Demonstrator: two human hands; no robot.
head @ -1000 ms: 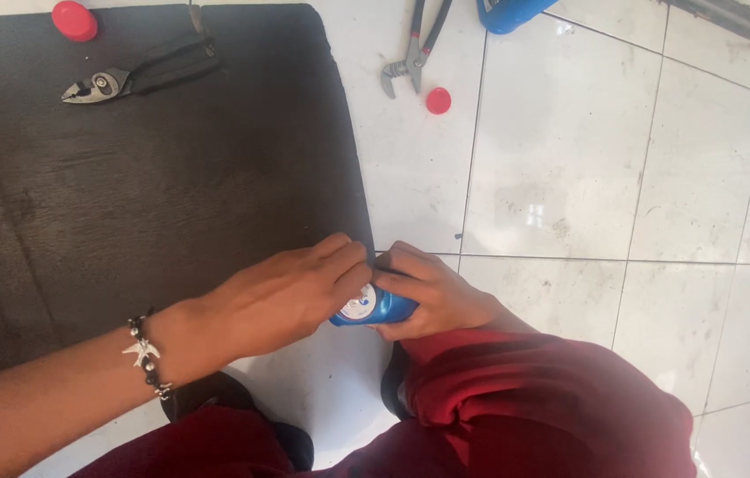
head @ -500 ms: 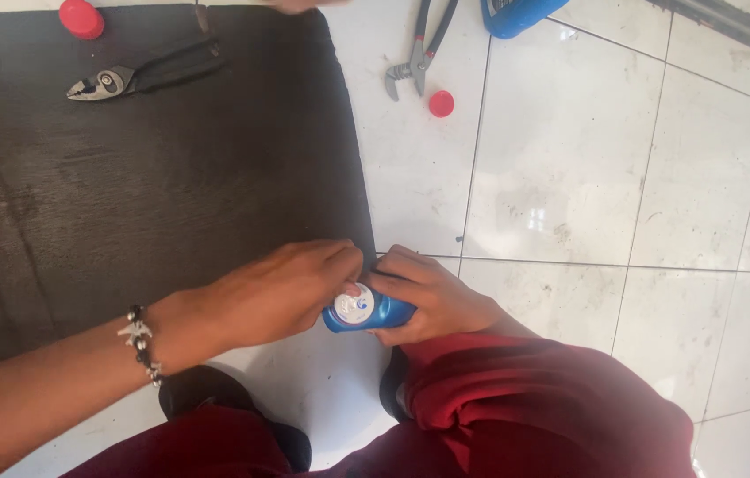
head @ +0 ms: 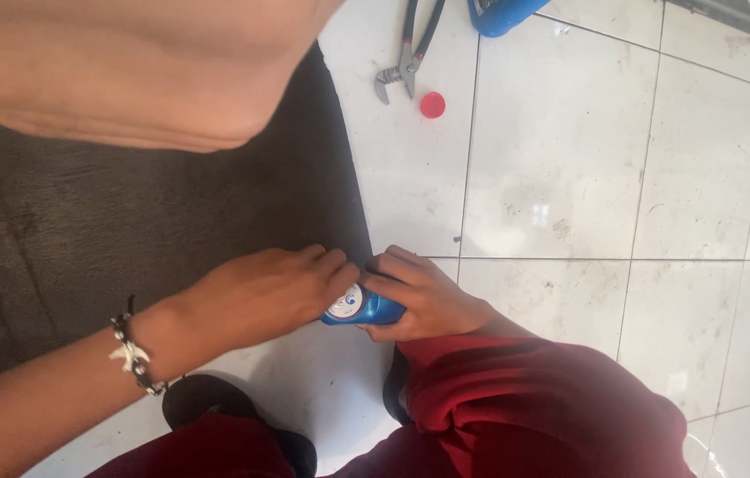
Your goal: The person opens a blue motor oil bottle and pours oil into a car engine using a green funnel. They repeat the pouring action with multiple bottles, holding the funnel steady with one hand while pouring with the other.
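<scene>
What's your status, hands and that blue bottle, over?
Left hand and right hand both clamped on small blue bottle at dark mat edge. Another person's arm blocks top left view. Pliers, red cap lie clear on tiles.

Pliers point(head: 407, 51) and a red cap point(head: 432, 104) lie on white tiles point(head: 587, 168) beside a dark mat point(head: 65, 230).

The left hand point(head: 273, 296) reaches in from the near left, forearm bare, palm down, fingers curled toward the right hand point(head: 419, 296). The right hand comes from the near right, red sleeve at the wrist, fingers bent in a grip. Both hands' fingertips meet at the centre.
</scene>
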